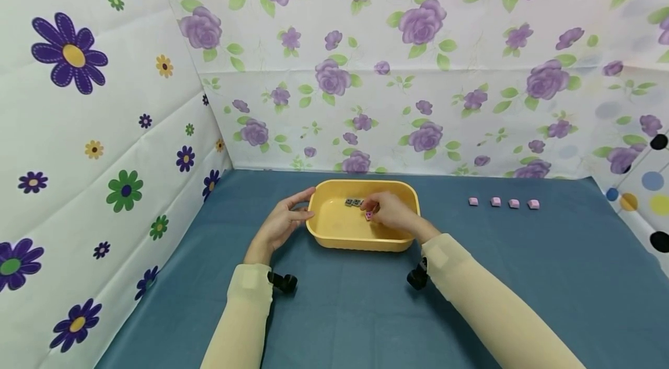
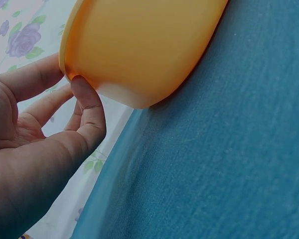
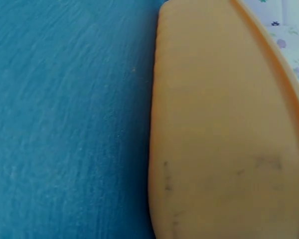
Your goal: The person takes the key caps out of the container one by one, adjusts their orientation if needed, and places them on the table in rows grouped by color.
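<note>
1. We see our left hand (image 1: 278, 224) pinching the left edge of the yellow tray (image 1: 360, 244), thumb against the outer wall and a finger at the rim; we judge this steadies it on the desk (image 1: 334, 311).
2. Our right hand (image 1: 391, 212) reaches over the tray's front right part, fingers bent and narrowed on a small pink piece (image 1: 369, 216); so small a thing, we think, suits a fingertip hold.
3. That piece lies at our right fingertips, inside the tray, well apart from our left hand.
4. Small dark pieces (image 1: 356, 203) sit just behind it in a short row, partly hidden by our right hand.
5. Four pink pieces (image 1: 496, 202) stand spaced on the desk, right of the tray, probably so each can be picked singly.
</note>
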Tool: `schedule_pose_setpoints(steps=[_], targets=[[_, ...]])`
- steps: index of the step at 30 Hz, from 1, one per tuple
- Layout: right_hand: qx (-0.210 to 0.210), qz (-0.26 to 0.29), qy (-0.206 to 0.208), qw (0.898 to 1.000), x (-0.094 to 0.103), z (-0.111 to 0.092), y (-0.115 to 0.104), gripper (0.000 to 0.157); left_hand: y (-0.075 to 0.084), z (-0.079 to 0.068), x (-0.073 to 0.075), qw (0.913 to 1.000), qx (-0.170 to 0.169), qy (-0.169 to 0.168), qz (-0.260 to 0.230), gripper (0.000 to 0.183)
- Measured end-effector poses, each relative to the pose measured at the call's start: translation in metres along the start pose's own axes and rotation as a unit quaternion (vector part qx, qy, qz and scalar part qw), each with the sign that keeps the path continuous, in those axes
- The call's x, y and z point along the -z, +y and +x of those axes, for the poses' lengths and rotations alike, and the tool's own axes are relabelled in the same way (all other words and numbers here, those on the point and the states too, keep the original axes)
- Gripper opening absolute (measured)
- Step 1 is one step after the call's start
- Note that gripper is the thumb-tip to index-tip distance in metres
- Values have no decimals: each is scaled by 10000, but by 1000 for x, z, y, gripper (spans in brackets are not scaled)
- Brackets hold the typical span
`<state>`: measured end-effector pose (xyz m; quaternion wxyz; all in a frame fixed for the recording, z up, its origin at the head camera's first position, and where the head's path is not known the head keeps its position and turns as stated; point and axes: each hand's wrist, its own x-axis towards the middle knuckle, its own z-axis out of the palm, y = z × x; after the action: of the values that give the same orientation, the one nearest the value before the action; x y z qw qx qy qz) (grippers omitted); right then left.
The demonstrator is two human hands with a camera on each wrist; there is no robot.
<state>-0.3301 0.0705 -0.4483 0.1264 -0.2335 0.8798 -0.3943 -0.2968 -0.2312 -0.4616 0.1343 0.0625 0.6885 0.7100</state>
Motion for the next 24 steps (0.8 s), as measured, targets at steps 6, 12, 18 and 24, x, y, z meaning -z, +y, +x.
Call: schedule_pose_setpoints(steps=[6,12,18,24], targets=[[67,-560,-70,9984,-6,1,-3,27,1,-1,0,10000,-15,6,3,66],[421,-1280,-66,9909,-11,0,-7,17,-1,-4,1,10000,-11,44,31,66],[349,-1017,256,9939,-9,-2,-3,14,-2,-2,-1,10000,-14,26,8,66],[343,-306,674,9967,-1,-1,-1,12,1,-1,-2,10000,-6,48,12,66]])
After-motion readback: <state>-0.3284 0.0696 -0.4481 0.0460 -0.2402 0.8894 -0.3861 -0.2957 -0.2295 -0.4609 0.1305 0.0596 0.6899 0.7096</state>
